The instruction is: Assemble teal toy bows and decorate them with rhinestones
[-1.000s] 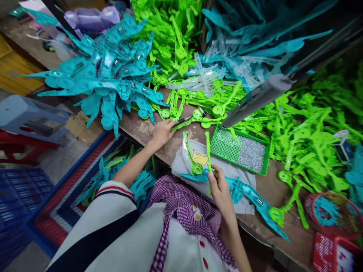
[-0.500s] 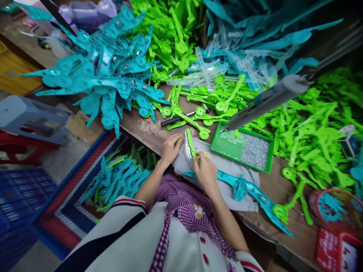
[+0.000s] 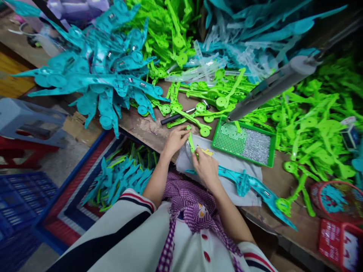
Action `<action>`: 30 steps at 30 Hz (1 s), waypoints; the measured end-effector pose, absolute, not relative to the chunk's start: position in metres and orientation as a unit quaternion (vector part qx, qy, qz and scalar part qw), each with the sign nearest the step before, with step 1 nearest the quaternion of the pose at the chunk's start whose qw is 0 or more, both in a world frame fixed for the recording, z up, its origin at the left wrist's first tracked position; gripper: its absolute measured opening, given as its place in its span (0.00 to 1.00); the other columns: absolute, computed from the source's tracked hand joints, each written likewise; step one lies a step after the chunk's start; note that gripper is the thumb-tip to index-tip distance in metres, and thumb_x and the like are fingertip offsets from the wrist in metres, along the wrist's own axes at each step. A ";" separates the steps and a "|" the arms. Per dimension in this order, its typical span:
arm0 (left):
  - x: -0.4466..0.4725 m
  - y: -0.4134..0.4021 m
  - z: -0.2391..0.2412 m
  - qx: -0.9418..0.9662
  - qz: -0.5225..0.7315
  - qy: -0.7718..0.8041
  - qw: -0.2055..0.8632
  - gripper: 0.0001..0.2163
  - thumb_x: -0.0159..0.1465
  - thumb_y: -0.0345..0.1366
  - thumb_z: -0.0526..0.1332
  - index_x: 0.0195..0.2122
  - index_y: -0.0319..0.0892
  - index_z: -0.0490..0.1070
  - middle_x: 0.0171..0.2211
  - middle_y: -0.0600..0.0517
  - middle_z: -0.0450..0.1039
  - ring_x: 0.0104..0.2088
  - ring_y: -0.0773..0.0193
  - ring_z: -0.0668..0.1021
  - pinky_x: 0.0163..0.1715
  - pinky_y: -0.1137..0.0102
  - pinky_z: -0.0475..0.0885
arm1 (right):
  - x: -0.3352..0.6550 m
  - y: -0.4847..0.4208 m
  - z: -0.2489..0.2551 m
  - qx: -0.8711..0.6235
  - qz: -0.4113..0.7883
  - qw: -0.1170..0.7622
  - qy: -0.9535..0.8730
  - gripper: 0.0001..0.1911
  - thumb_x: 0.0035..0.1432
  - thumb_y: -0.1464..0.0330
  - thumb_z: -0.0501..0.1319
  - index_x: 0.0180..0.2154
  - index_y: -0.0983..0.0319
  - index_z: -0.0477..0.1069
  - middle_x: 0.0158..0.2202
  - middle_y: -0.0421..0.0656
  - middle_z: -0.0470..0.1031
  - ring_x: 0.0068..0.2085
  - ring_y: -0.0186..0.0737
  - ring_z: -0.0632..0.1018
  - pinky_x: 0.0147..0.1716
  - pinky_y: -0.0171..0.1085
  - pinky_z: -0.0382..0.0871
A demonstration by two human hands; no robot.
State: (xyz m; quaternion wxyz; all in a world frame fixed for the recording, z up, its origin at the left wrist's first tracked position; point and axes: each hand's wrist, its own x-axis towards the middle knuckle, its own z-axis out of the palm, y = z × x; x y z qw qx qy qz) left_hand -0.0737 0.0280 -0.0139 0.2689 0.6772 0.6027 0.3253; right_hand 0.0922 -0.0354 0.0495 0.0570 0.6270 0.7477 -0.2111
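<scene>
Over a pale grey cloth (image 3: 253, 173) at the bench's front edge, both hands are closed on a slim lime-green plastic part (image 3: 191, 141). My left hand (image 3: 176, 141) has its fingertips on the part's upper end. The lower end is in the closed fingers of my right hand (image 3: 206, 165). A clear, shiny piece (image 3: 187, 147) lies along the part's left side, mostly hidden by my left hand. Running out from under my right hand to the right is a long turquoise plastic piece (image 3: 256, 190), lying on the cloth and beyond it.
A green tray (image 3: 270, 160) of small silvery bits stands at right, below a hanging grey electric screwdriver (image 3: 272, 87). Turquoise parts (image 3: 99, 79) and lime-green parts (image 3: 314, 128) are heaped around. A hammer (image 3: 181, 115) lies behind my hands. A blue-rimmed crate (image 3: 76, 179) stands lower left.
My left hand has moved onto the upper end of the green part, covering more of the clear piece. My right hand keeps its hold. The view has shifted slightly.
</scene>
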 end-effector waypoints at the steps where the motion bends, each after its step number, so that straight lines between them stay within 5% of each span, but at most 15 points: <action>1: -0.074 0.027 -0.015 0.676 0.329 0.602 0.267 0.11 0.68 0.32 0.61 0.49 0.44 0.80 0.56 0.47 0.76 0.55 0.57 0.78 0.60 0.57 0.72 | 0.093 -0.035 0.050 0.626 -0.208 0.059 0.749 0.16 0.72 0.61 0.47 0.49 0.58 0.70 0.42 0.46 0.82 0.39 0.42 0.80 0.31 0.36 0.54; 15: -0.076 0.027 -0.021 0.734 0.286 0.582 0.201 0.13 0.70 0.35 0.57 0.51 0.42 0.78 0.58 0.45 0.74 0.56 0.55 0.77 0.60 0.57 0.71 | 0.104 -0.038 0.047 0.614 -0.226 0.035 0.756 0.18 0.71 0.62 0.49 0.52 0.57 0.73 0.47 0.50 0.79 0.46 0.48 0.78 0.37 0.40 0.64; 20: -0.077 0.027 -0.015 0.759 0.239 0.578 0.180 0.13 0.72 0.38 0.56 0.50 0.41 0.78 0.60 0.44 0.72 0.57 0.53 0.76 0.59 0.55 0.71 | 0.144 -0.045 0.053 0.564 -0.244 -0.087 0.784 0.19 0.70 0.64 0.51 0.54 0.58 0.76 0.58 0.51 0.74 0.58 0.52 0.73 0.55 0.52 0.66; 26: -0.073 0.023 -0.014 0.757 0.229 0.589 0.166 0.14 0.70 0.41 0.58 0.51 0.41 0.77 0.61 0.43 0.71 0.57 0.50 0.75 0.59 0.55 0.70 | 0.146 -0.005 0.116 0.518 -0.266 -0.298 0.756 0.20 0.71 0.60 0.51 0.54 0.59 0.75 0.50 0.45 0.80 0.52 0.42 0.79 0.53 0.45 0.72; 30: -0.068 0.021 -0.013 0.759 0.222 0.593 0.151 0.14 0.71 0.40 0.57 0.52 0.39 0.75 0.61 0.42 0.70 0.57 0.49 0.75 0.58 0.56 0.70 | 0.143 -0.003 0.115 0.458 -0.290 -0.306 0.783 0.19 0.71 0.60 0.52 0.55 0.56 0.75 0.51 0.42 0.80 0.54 0.40 0.79 0.55 0.46 0.73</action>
